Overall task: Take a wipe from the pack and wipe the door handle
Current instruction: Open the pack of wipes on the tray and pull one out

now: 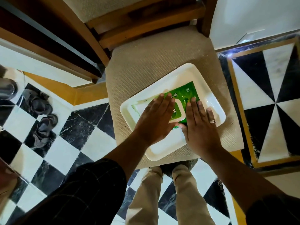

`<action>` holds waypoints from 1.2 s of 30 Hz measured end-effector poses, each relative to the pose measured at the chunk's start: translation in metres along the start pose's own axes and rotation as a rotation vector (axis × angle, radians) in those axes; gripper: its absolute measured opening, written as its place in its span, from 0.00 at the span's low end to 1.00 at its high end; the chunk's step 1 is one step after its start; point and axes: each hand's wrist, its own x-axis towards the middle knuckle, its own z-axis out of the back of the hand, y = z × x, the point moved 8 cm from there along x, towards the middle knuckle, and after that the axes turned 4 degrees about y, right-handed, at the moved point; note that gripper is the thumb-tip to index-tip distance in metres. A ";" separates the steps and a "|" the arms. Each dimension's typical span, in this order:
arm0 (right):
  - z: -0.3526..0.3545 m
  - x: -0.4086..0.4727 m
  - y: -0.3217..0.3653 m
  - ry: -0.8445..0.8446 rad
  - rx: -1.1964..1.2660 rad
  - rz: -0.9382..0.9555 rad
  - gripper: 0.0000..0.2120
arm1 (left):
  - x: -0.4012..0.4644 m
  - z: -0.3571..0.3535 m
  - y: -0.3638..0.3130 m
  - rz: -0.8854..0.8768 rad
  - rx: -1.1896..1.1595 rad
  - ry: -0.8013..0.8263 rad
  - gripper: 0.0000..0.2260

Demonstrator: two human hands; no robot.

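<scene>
The green pack of wipes [186,98] lies flat in a white tray [215,111], and the tray sits on the woven seat of a wooden chair [162,62] — no tabletop here. Both hands are laid over the pack from above. The left hand [155,119] covers the pack's left half and part of the white flap lid [178,111], palm down, fingers [164,101] straight and close together, gripping nothing. The right hand [200,127] rests on the pack's right end, also flat and spread, its outer fingers reaching onto the tray floor; it clasps nothing either.

The step in hand looks like opening the pack, judging from the lid, which seems not yet lifted. To do it well, one hand should press the pack down so it does not slide in the smooth tray, while the other catches the edge of the flap with a fingertip and peels it back. Then a single wipe should be pinched at its corner and drawn out slowly, so the next sheet does not come trailing with it.

Both forearms come in from below and slant toward the tray, wrists nearly level — the person stands just before the chair. The door handle is not in view
</scene>
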 end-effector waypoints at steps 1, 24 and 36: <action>0.001 0.000 0.000 0.004 0.005 0.001 0.33 | 0.000 0.001 0.000 -0.005 0.007 0.003 0.34; 0.046 0.008 0.049 -0.125 0.301 -0.058 0.09 | -0.004 0.048 0.060 0.487 -0.713 -0.397 0.17; 0.044 0.017 0.061 -0.169 0.106 0.020 0.03 | -0.013 0.045 0.056 0.475 -0.708 -0.396 0.15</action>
